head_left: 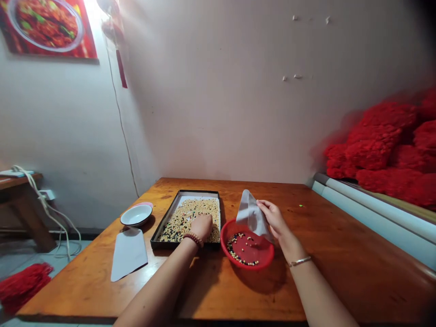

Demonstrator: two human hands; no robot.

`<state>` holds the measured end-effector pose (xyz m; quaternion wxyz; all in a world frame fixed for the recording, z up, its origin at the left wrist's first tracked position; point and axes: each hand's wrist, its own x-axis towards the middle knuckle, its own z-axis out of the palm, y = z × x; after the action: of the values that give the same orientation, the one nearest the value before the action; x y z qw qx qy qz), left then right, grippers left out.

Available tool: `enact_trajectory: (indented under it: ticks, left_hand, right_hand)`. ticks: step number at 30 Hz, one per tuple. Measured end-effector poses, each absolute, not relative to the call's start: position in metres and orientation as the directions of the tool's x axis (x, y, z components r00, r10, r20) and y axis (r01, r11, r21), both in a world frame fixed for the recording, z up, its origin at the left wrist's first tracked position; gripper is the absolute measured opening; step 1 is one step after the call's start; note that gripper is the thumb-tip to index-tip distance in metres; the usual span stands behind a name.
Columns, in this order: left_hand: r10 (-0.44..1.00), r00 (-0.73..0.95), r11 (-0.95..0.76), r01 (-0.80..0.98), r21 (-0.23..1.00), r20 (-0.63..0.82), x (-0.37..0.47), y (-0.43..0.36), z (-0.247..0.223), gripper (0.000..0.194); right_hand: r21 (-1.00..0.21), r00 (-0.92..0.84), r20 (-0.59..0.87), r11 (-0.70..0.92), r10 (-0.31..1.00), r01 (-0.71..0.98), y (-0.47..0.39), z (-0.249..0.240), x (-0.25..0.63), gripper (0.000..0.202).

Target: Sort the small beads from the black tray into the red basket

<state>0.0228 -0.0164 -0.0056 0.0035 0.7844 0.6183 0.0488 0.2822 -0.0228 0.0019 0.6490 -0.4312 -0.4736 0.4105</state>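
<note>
My left hand [202, 226], with a beaded bracelet at the wrist, is over the beads [184, 218] in a black-edged tray [157, 236]. Its fingers are curled down and their tips are hidden, so what it holds cannot be seen. My right hand [270, 217] pinches the edge of a translucent bag [252, 215], which hangs tilted over the right rear rim of a red basket [248, 254]. Cream and dark beads lie scattered inside the basket, which stands just right of the tray.
A white bowl [136, 215] and a white sheet [129, 254] are left of the tray on the wooden table [293, 281]. Red bundles [378, 141] are piled at the right beside long pale rolls [378, 227]. The wall rises behind the table.
</note>
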Motion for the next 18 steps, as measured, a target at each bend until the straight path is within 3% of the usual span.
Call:
enact_trajectory:
  ticks: [2, 5, 13, 15, 18]
  left_hand:
    - [0.972, 0.225, -0.23, 0.971, 0.061, 0.071, 0.025, -0.018, -0.007, 0.024]
    - [0.972, 0.216, -0.222, 0.973, 0.063, 0.09, 0.028, -0.017, -0.007, 0.024]
    - [0.96, 0.226, -0.242, 0.967, 0.084, 0.168, 0.03, -0.022, 0.0, 0.019]
    - [0.919, 0.254, -0.313, 0.935, 0.166, 0.301, 0.038, -0.028, 0.005, 0.019]
    - [0.718, 0.256, -0.6, 0.7, 0.388, 0.647, 0.055, -0.041, 0.009, 0.01]
  right_hand:
    - [-0.94, 0.167, 0.124, 0.17, 0.978, -0.298, -0.027, 0.004, 0.284, 0.035]
    - [-0.915, 0.147, 0.031, 0.087, 0.989, -0.395, -0.03, 0.005, 0.285, 0.037]
    - [-0.952, 0.102, 0.095, 0.121, 0.99, -0.28, -0.038, 0.009, 0.277, 0.037]
    - [-0.97, 0.039, 0.096, 0.102, 0.995, -0.219, -0.041, 0.011, 0.277, 0.036]
    - [-0.988, -0.084, 0.114, 0.104, 0.99, -0.116, -0.045, 0.013, 0.276, 0.036]
